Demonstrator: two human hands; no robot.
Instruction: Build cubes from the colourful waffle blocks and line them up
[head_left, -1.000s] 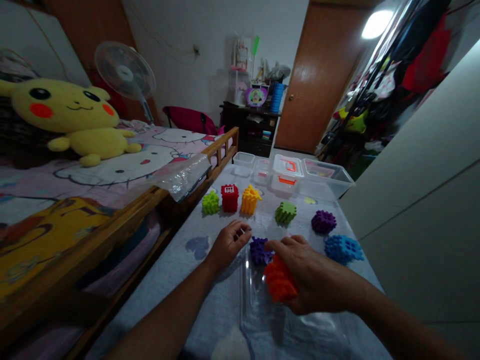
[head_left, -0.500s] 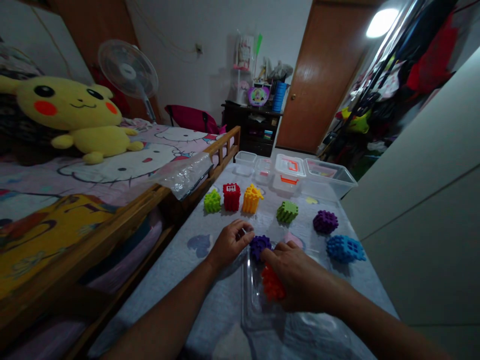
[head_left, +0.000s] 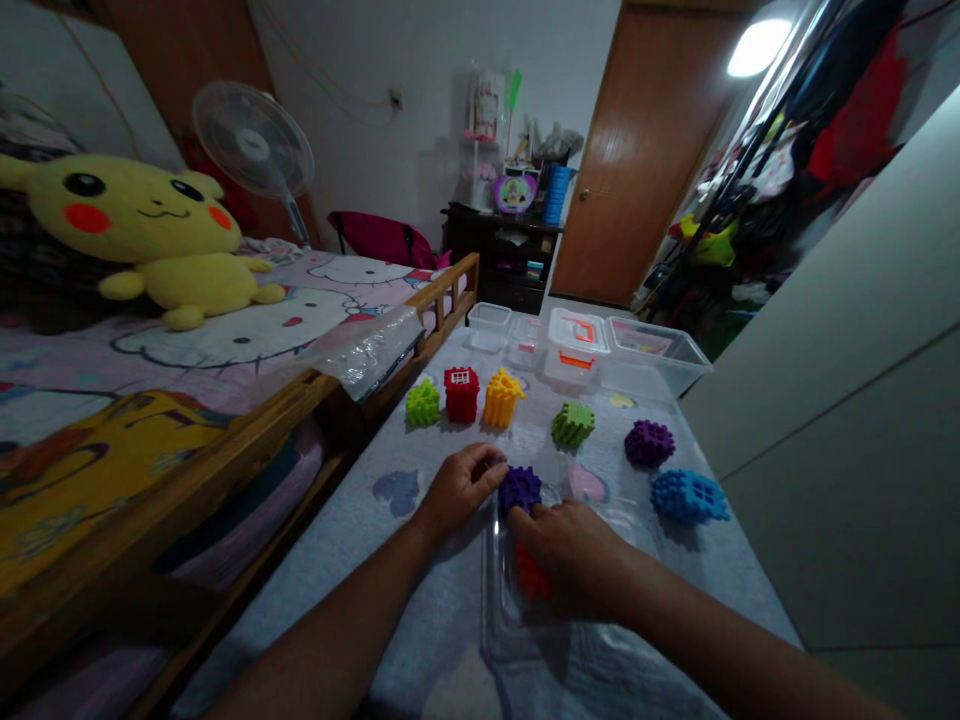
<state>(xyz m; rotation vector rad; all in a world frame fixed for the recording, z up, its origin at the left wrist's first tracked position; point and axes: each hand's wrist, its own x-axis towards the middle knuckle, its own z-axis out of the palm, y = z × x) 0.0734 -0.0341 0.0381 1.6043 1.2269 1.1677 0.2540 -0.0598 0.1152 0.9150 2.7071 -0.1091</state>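
Observation:
My right hand [head_left: 574, 545] is closed round a stack of orange-red interlocking blocks [head_left: 531, 572], low over a clear plastic tray or lid [head_left: 517, 645]. Its fingers cover the upper part of the stack. Just beyond, at the tray's far left end, sits a dark purple stack of toothed blocks [head_left: 520, 488], with my right fingertips against or very close to its near side. On the left of that stack rests my left hand [head_left: 463, 487], its fingers loosely curled and thumb a little apart, holding nothing. Whether its fingertips touch the purple blocks I cannot tell.
Farther back stand light green [head_left: 423, 404], red [head_left: 461, 395], yellow [head_left: 502, 398] and green [head_left: 573, 425] block stacks. Purple [head_left: 649, 443] and blue [head_left: 688, 497] stacks lie right. Clear bins and a lidded box [head_left: 576, 345] line the far end. A wooden bed rail [head_left: 300, 400] borders the left.
My right hand has moved slightly left with the orange-red blocks, which sit closer to the purple stack and are more covered. My left hand has stayed almost still.

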